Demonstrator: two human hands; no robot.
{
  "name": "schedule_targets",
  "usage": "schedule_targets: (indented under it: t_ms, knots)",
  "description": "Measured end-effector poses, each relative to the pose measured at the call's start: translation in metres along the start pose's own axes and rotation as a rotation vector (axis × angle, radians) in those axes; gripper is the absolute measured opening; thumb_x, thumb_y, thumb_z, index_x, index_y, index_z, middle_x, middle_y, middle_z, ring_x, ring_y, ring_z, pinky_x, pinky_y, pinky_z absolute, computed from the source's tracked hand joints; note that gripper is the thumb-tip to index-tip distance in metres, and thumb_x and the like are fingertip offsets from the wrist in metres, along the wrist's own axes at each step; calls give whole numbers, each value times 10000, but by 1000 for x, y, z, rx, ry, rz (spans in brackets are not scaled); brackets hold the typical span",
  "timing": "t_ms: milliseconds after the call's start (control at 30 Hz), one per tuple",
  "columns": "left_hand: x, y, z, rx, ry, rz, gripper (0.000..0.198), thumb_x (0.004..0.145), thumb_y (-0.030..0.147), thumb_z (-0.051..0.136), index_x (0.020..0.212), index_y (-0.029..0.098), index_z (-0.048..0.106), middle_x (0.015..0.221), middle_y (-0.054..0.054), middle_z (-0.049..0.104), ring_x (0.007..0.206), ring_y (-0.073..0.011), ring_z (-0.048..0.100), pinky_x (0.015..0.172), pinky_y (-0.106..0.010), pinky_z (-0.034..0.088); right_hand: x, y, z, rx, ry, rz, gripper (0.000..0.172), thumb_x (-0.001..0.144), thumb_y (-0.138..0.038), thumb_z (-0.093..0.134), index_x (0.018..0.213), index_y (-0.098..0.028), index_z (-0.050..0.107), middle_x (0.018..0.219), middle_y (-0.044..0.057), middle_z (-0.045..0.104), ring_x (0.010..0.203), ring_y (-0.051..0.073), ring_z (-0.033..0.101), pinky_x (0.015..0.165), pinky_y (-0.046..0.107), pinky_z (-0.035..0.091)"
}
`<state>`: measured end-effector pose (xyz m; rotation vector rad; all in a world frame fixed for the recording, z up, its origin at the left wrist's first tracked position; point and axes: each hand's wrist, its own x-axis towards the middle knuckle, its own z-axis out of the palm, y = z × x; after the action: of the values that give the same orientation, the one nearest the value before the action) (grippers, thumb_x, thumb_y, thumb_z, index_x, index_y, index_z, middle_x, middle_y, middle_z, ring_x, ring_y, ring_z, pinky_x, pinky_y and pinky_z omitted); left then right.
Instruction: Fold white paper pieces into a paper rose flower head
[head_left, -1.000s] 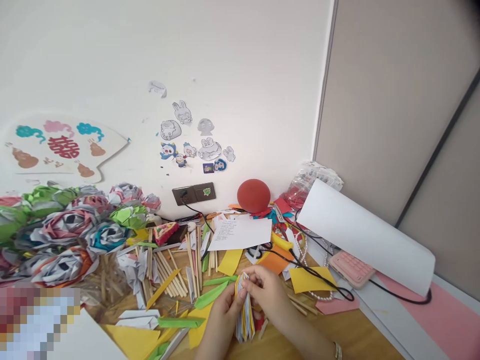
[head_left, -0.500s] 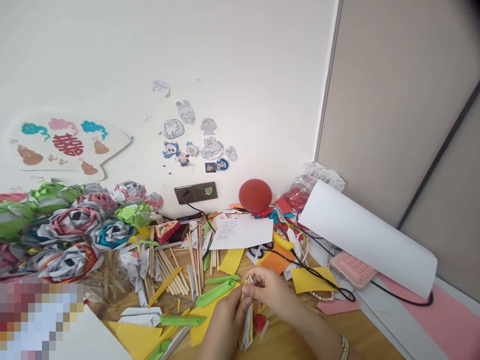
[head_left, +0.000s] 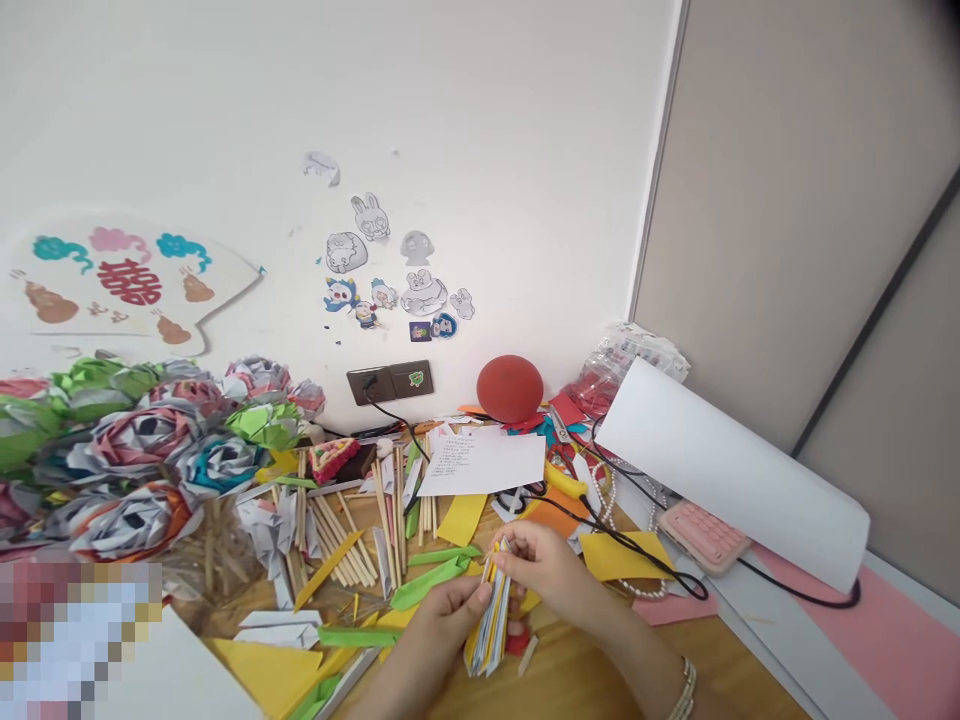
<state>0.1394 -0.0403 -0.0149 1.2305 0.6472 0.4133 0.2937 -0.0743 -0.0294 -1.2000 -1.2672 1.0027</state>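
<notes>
Between my two hands stands a bundle of folded paper strips (head_left: 491, 630), white and yellow, upright with its lower ends fanned out. My left hand (head_left: 454, 612) grips its left side, the thumb lying on the front. At the top, my right hand (head_left: 536, 562) pinches the bundle from the right. Some fingers are hidden behind the paper. Just right of the bundle's lower end lie a small red piece (head_left: 517, 638) and a short flat stick (head_left: 528, 655). Green folded strips (head_left: 433, 582) and a yellow sheet (head_left: 262, 665) lie left of my hands.
Paper flowers (head_left: 150, 440) crowd the left side. Wooden sticks (head_left: 341, 550) lie near the middle, with a handwritten sheet (head_left: 480, 462) and a red balloon (head_left: 510, 388) behind. A yellow glue gun (head_left: 564, 482) trails a black cable. A pink calculator-like device (head_left: 705, 538) sits right.
The bundle has come up a little and turned, showing more of its yellow and white folds. My left hand has shifted slightly left, and my right hand has risen toward the bundle's top.
</notes>
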Motion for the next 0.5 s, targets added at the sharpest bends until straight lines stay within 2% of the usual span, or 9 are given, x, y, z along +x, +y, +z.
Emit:
schedule_targets:
  t_ms: [100, 267, 400, 500]
  knots:
    - [2, -3, 0, 37, 8, 34, 391, 718, 531, 588, 776, 146, 619, 667, -30, 670, 643, -196, 651, 633, -293, 468, 1, 3, 0, -42, 8, -7, 145, 793, -294, 550, 831, -156, 575, 650, -27, 527, 571, 106, 508, 499, 186, 405]
    - [7, -12, 2, 158, 18, 100, 399, 752, 571, 510, 742, 175, 558, 591, -7, 650, 592, -188, 641, 526, -244, 413, 1, 3, 0, -47, 21, -3, 139, 800, -299, 536, 833, -167, 560, 658, -33, 518, 579, 112, 507, 508, 196, 408]
    - [5, -7, 10, 188, 12, 126, 402, 706, 590, 542, 726, 188, 538, 580, 10, 635, 525, -156, 598, 520, -240, 402, 1, 1, 0, -63, 54, -15, 154, 793, -313, 546, 832, -166, 569, 659, -35, 517, 571, 108, 497, 500, 194, 401]
    - [5, -4, 15, 204, 52, 104, 414, 687, 611, 534, 670, 197, 526, 515, 19, 610, 461, -142, 550, 490, -239, 392, 1, 4, 1, -66, 91, 8, 149, 780, -299, 564, 833, -161, 581, 631, -43, 506, 518, 91, 470, 470, 184, 383]
